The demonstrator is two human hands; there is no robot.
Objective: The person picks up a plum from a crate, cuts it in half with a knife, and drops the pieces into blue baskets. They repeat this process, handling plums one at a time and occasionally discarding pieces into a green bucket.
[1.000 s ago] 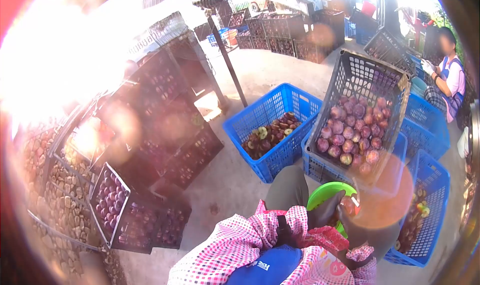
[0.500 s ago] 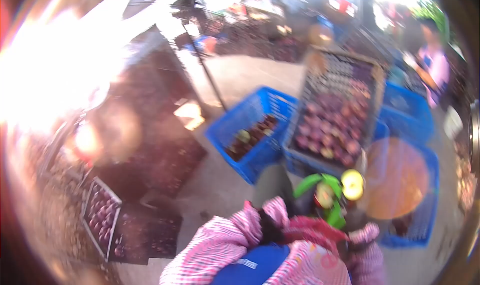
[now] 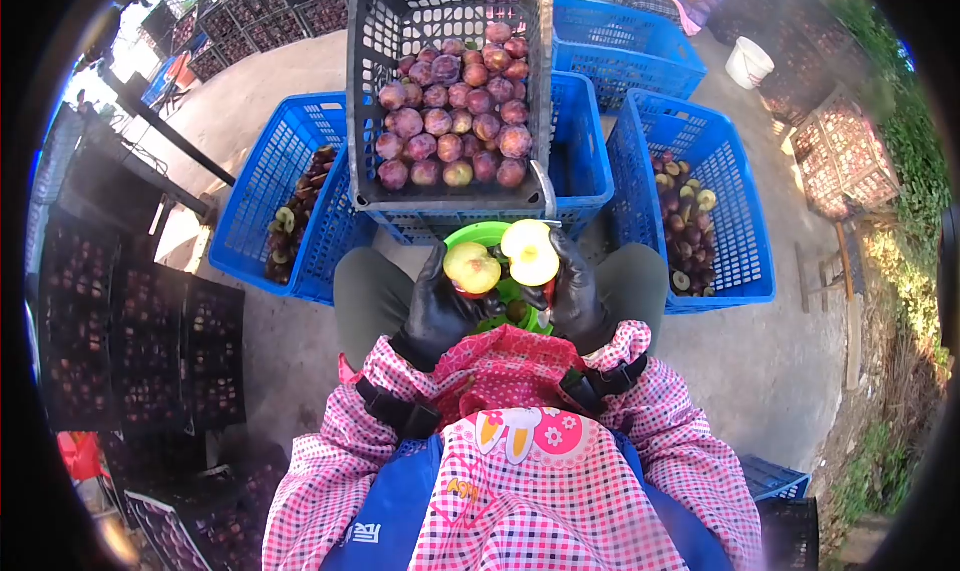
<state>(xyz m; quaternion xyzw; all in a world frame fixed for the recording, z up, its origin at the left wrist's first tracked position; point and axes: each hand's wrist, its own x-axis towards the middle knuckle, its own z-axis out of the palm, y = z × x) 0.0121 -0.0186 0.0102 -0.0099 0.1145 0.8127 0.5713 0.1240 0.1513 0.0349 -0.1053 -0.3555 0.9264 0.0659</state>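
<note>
Head | left fruit half (image 3: 471, 269) gripped by left hand (image 3: 437, 309) | right fruit half (image 3: 530, 254) gripped by right hand (image 3: 577, 291) | both held over green bowl (image 3: 477, 234) | plums (image 3: 438, 122) crated ahead

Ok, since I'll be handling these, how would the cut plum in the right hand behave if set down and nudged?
The cut plum probably feels light, being small in the right hand. On its flat cut face, it would likely slide rather than roll. Its exposed flesh looks apt to bruise.

Shiny black gloves (image 3: 580, 301) cover the hands (image 3: 437, 316), with pink-checked sleeves (image 3: 335, 426), black straps (image 3: 393, 409), a cartoon-print apron (image 3: 530, 511) and dark trousers (image 3: 366, 289).
</note>
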